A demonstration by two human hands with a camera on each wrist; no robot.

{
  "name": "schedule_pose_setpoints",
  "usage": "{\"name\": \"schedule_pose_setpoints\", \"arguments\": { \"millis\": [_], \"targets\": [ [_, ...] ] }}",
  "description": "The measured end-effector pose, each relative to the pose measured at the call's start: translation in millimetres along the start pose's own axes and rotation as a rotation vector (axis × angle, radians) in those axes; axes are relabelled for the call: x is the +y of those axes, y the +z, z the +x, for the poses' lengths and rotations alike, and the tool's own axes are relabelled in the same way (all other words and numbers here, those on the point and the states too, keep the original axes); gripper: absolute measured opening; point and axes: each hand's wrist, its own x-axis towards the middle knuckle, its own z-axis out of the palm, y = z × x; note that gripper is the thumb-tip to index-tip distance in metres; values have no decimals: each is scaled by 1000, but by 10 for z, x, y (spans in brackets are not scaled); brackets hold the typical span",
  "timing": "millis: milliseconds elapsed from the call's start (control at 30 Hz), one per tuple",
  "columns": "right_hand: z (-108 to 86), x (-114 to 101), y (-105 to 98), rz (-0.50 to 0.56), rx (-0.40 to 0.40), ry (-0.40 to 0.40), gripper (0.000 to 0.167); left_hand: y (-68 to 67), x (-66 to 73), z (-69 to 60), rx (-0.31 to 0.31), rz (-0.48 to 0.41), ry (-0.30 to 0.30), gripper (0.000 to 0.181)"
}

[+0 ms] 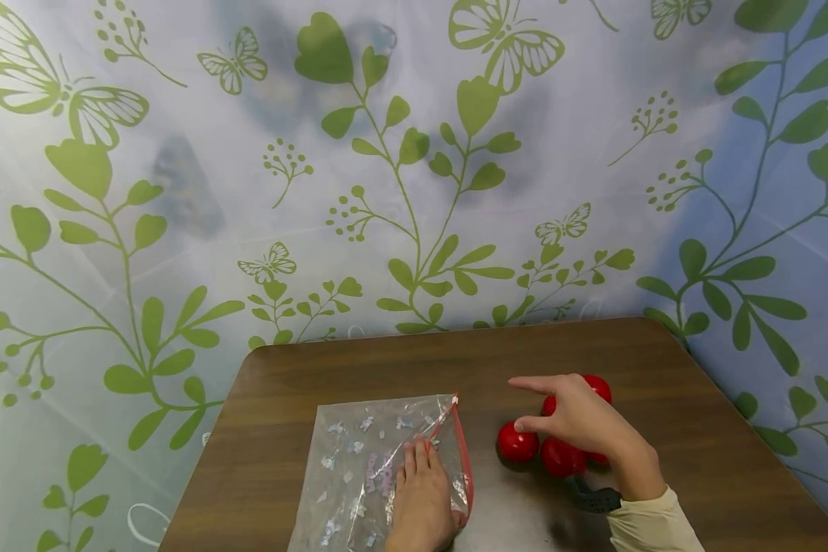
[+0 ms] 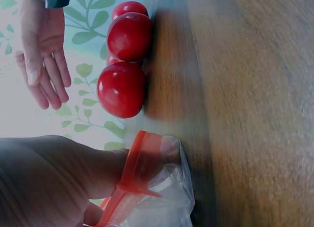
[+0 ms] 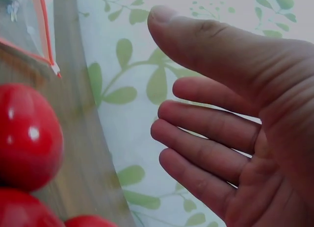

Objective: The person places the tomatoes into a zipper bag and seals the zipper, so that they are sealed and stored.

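A clear zip bag (image 1: 348, 460) with small printed figures and a red zip edge lies on the table. My left hand (image 1: 424, 491) rests on it near its mouth, fingers straight. In the left wrist view, the left thumb (image 2: 105, 170) reaches past the red zip edge (image 2: 140, 163) and its tip shows through the film. Several shiny round red things, tomato-like (image 1: 517, 442), sit together to the right of the bag. My right hand (image 1: 586, 418) is over them, thumb and fingers spread apart. Its palm (image 3: 274, 197) holds nothing in the right wrist view.
The brown wooden table (image 1: 359, 368) has rounded far corners. A cloth (image 1: 414, 192) printed with green leaves and butterflies hangs behind and around it. A black band (image 1: 596, 500) is at the right wrist. A white cord (image 1: 138, 525) shows at the lower left.
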Motion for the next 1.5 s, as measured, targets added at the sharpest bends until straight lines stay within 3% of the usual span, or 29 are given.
{"name": "schedule_pose_setpoints", "arguments": {
  "millis": [433,833,1067,1500],
  "targets": [
    [-304,252,-160,-1,44,27,65,18,-6,-4,7,4,-5,119],
    [-603,627,-274,0,99,48,65,41,-16,-16,28,3,1,119],
    [-781,890,-311,59,109,90,64,46,-24,-17,38,6,5,117],
    [-1068,1280,-311,44,124,175,62,68,-22,-19,48,9,1,117]
  ]
}}
